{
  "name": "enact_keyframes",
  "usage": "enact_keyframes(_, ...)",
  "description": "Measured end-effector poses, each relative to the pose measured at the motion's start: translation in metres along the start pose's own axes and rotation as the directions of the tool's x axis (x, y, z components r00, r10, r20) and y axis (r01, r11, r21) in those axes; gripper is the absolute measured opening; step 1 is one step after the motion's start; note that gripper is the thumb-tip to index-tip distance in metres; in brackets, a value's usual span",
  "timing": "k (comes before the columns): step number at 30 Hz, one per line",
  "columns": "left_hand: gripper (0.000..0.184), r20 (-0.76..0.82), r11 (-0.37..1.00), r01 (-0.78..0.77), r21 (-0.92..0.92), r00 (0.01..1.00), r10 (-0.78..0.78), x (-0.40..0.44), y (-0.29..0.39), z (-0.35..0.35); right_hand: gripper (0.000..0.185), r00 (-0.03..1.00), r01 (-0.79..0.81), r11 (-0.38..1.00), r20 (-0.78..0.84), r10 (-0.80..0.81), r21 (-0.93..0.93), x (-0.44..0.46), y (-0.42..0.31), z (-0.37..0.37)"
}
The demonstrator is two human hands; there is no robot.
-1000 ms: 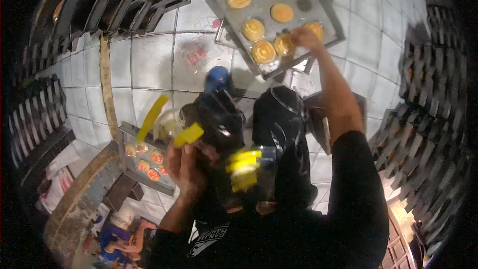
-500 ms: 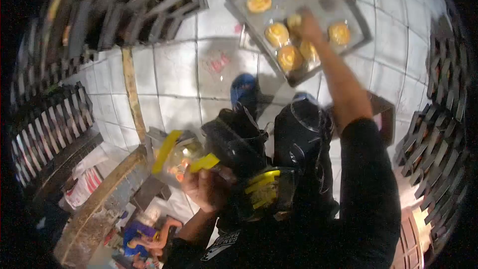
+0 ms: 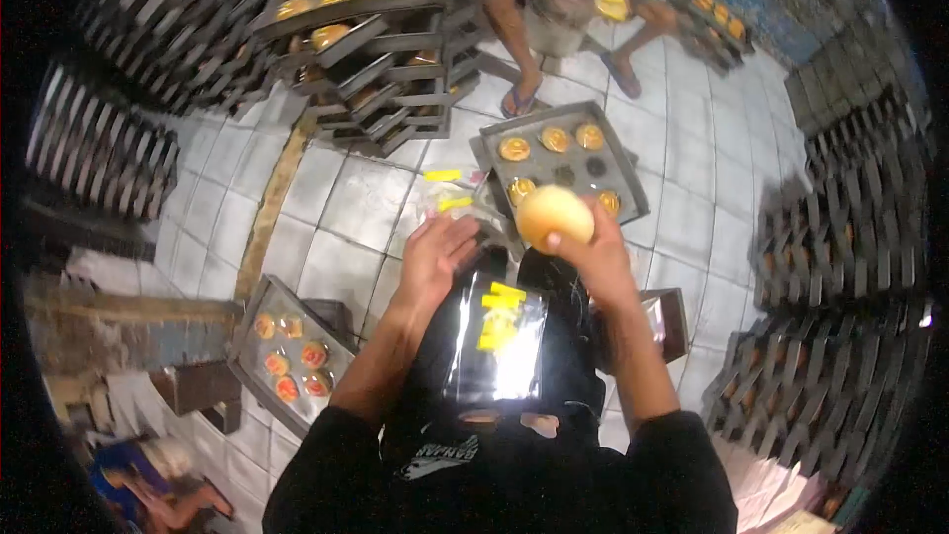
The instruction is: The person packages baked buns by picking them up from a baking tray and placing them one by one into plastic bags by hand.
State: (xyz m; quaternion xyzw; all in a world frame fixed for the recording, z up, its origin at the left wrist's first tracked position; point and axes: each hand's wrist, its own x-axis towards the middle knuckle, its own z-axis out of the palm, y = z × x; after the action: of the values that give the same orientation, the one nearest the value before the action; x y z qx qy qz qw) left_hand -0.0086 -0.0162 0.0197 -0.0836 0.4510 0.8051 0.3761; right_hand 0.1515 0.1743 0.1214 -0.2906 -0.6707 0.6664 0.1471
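My right hand (image 3: 601, 255) grips a round golden bun (image 3: 554, 216), thumb across its near side. In my left hand (image 3: 435, 259) is a clear plastic bag (image 3: 453, 204) with yellow printed strips, held up just left of the bun; its see-through edges are hard to make out. More such bags (image 3: 494, 356) lie flat and shiny on my lap. Beyond the bun, a metal baking tray (image 3: 621, 160) on the tiled floor carries several glazed buns, partly hidden by the bun and my right hand.
To the left is another tray (image 3: 265, 388) of red-topped buns. Stacked trays with buns (image 3: 346, 0) stand ahead at left, and dark tray stacks (image 3: 820, 227) rise at right. Another person's legs (image 3: 514, 30) are across from me. A dark box (image 3: 668, 321) sits by my right leg.
My right hand has come back from the tray with a bun. My left hand has moved forward and right with the plastic bag. The view has tilted up.
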Motion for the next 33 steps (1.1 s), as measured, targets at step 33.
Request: enact_keyframes(33,0.074,0.261,0.889,0.155,-0.43,0.965,-0.042,-0.026,-0.007,0.049,0.018,0.738,0.672,0.6,0.455,-0.498,-0.434,-0.045,0.004,0.078)
